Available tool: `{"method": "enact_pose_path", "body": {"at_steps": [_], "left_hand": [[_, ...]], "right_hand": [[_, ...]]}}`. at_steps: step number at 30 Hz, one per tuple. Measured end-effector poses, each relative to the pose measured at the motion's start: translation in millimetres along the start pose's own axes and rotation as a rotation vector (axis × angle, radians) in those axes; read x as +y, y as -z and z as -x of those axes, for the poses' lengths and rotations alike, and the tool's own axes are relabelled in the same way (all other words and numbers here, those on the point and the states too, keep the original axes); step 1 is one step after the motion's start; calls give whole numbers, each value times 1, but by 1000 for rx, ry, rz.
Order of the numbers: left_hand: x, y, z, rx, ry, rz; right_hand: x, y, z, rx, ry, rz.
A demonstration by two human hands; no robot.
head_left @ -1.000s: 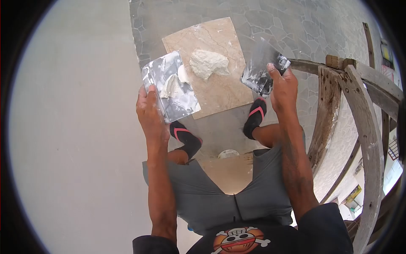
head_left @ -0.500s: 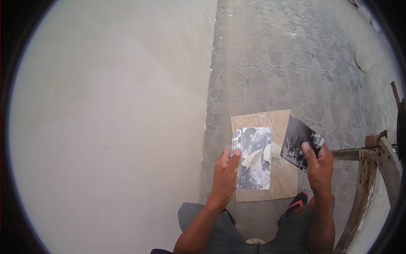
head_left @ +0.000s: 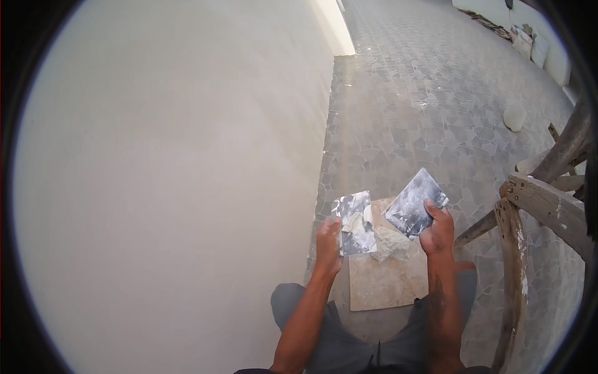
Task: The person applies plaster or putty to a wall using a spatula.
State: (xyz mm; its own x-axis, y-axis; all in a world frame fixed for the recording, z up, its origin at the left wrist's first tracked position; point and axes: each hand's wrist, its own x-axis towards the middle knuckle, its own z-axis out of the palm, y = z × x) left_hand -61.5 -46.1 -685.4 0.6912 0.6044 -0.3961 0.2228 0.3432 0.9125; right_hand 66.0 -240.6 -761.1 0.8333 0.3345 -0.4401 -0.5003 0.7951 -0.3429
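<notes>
My left hand [head_left: 327, 243] is closed on the left edge of a flat putty scraper [head_left: 359, 248], thumb on top. A lump of off-white putty [head_left: 355, 223] sits on its smeared face. My right hand [head_left: 438, 232] grips a second flat putty scraper [head_left: 412, 202] by its lower right corner, thumb across the face. That scraper is tilted, with thin whitish smears. Below both scrapers lies a beige board [head_left: 387, 290], bearing a heap of putty [head_left: 395, 245] between my hands. The scrapers are slightly apart.
A smooth pale wall [head_left: 174, 187] fills the left side. Grey stone-patterned paving [head_left: 430, 131] runs ahead. Close on my right stands a worn wooden frame [head_left: 514, 255]. A whitish object [head_left: 514, 117] and several bags [head_left: 529, 47] lie farther off along the right.
The view has tilted up, showing the wall's end and more paving. My left hand's scraper has shifted, uncovering the putty heap. The right scraper has turned, its face now looking lighter grey.
</notes>
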Motion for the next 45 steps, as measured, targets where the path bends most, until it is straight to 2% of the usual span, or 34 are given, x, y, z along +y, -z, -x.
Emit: {"method": "enact_pose_path", "body": {"at_steps": [2, 3, 5, 9, 10, 15, 17, 20, 25, 29, 36, 40, 45], "left_hand": [[-3, 1, 3, 20, -3, 1], [51, 14, 47, 89, 3, -8], [39, 9, 39, 62, 9, 4], [36, 4, 46, 7, -71, 24], [91, 30, 97, 54, -118, 44], [47, 22, 75, 89, -200, 138], [55, 28, 80, 119, -225, 166], [32, 25, 62, 114, -221, 172], [39, 20, 69, 80, -207, 137], [24, 6, 60, 90, -237, 150], [22, -2, 57, 58, -244, 133], [26, -8, 53, 52, -234, 157], [22, -18, 57, 76, -155, 258]], "right_hand": [[11, -1, 6, -10, -24, -169], [17, -48, 55, -19, -59, -206], [35, -29, 64, -20, -3, -262], [32, -14, 82, -104, -72, -401], [23, -69, 129, -158, -136, -415], [-21, -12, 83, -217, -32, -388], [-30, -33, 87, -275, -16, -387], [-52, -43, 65, -379, 14, -370], [-92, -105, 67, -628, 68, -114], [-103, -91, 26, -689, 40, 123], [-83, -41, 4, -449, 110, 236], [-89, -38, 31, -379, 306, 609], [-82, -36, 56, -378, 412, 1187]]}}
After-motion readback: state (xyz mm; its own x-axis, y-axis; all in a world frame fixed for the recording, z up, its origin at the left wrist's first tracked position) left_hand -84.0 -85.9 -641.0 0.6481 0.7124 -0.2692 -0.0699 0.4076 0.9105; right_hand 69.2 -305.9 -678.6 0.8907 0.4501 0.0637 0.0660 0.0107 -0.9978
